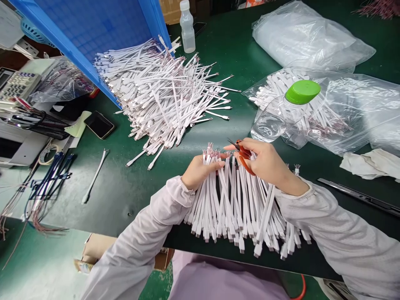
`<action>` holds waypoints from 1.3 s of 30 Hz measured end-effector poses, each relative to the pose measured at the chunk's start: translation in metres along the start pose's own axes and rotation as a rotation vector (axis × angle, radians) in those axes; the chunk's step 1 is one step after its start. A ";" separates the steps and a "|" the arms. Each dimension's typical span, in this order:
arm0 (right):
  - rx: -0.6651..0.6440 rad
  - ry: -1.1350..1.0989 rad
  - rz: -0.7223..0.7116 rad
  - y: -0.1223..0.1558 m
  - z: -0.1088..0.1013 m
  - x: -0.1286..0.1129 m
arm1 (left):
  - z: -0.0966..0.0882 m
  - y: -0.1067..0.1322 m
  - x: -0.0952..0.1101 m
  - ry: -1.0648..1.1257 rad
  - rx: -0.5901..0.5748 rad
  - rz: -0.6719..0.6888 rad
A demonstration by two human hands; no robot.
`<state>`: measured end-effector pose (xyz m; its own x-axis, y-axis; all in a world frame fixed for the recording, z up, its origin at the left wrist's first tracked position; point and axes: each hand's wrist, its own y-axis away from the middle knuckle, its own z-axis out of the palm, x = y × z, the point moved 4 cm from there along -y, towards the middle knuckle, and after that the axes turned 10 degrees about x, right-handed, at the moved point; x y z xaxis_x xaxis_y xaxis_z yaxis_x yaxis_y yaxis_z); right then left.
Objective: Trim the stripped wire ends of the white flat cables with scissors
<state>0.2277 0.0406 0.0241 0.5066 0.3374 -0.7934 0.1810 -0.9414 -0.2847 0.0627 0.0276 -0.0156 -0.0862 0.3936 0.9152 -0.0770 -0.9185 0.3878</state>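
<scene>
A row of short white flat cables [229,204] lies along the near table edge, plugs toward me and stripped wire ends away from me. My left hand [202,168] is closed around the wire ends of several cables at the left of the row, thumb on top. In my right hand [265,160] are small orange-handled cutters [245,155], their dark pointed tips directed left, close to the wire ends by my left fingers. Whether the tips touch a wire cannot be made out. My right wrist hides part of the row.
A big heap of similar cables [165,96] spills from a tipped blue crate [103,25]. Bagged cables [281,89], a green-capped bottle [302,91], a small clear bottle [187,29], a phone [99,125], a dark metal strip [359,196] and a white cloth [371,163] lie around.
</scene>
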 end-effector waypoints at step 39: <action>-0.021 0.063 -0.146 0.004 0.002 -0.010 | 0.006 0.002 -0.005 0.219 0.060 -0.086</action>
<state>0.2216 0.0337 0.0303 0.5256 0.4709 -0.7085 0.2744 -0.8822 -0.3828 0.0687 0.0238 -0.0186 -0.2957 0.4627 0.8357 -0.0350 -0.8795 0.4746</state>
